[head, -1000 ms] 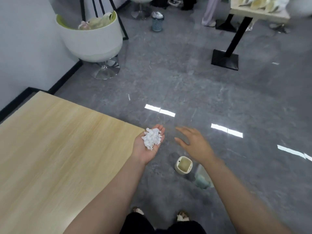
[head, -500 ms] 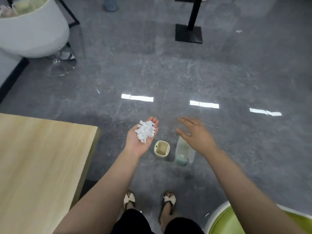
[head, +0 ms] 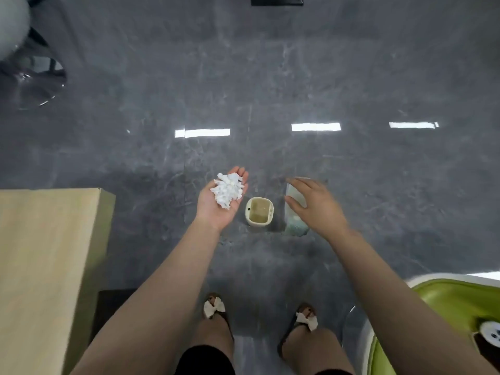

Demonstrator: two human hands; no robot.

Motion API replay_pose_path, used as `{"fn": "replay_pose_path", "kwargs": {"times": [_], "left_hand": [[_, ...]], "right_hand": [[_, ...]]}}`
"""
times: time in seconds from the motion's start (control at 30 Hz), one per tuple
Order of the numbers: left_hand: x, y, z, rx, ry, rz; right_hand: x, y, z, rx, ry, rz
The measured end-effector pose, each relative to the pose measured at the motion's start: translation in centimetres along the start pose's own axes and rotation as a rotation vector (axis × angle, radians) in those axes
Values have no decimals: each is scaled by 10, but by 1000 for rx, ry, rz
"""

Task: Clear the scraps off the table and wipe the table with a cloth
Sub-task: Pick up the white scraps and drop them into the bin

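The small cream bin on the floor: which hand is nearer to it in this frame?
Left. The left hand, cupping white scraps, sits just left of the small cream bin. The right hand hovers farther off to its right.

White paper scraps lie in the left hand. Below it, a cream bin on dark grey marbled floor; left, a pale wood-grain bench; right, a lime-green chair.

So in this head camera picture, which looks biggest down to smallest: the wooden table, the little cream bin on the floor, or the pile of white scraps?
1. wooden table
2. and 3. unsure: white scraps and cream bin look alike in size, and the scraps sit nearer the camera.
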State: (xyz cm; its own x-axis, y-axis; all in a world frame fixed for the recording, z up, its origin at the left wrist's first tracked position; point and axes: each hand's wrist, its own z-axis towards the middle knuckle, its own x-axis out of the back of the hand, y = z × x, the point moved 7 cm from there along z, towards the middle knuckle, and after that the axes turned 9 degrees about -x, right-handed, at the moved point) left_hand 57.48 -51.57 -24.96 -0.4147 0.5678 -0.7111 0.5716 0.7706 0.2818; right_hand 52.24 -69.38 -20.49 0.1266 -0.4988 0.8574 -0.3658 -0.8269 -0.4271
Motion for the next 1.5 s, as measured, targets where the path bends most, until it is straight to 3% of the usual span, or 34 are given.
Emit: {"fn": "replay_pose_path", "kwargs": {"times": [0.43, 0.7, 1.0, 1.2, 1.5], "left_hand": [[187, -117, 224, -19, 4, -36], [257, -165, 348, -92, -14, 17], [285, -165, 400, -235, 34, 186], [292, -163, 412, -432, 139, 672], [284, -166, 410, -512, -123, 870]], "right_hand": [[-234, 145, 116, 7, 49, 35], [-349, 200, 196, 52, 44, 38], [-399, 220, 222, 40, 13, 28], [-429, 221, 230, 53, -82, -62], [-432, 231, 231, 82, -84, -70]]}}
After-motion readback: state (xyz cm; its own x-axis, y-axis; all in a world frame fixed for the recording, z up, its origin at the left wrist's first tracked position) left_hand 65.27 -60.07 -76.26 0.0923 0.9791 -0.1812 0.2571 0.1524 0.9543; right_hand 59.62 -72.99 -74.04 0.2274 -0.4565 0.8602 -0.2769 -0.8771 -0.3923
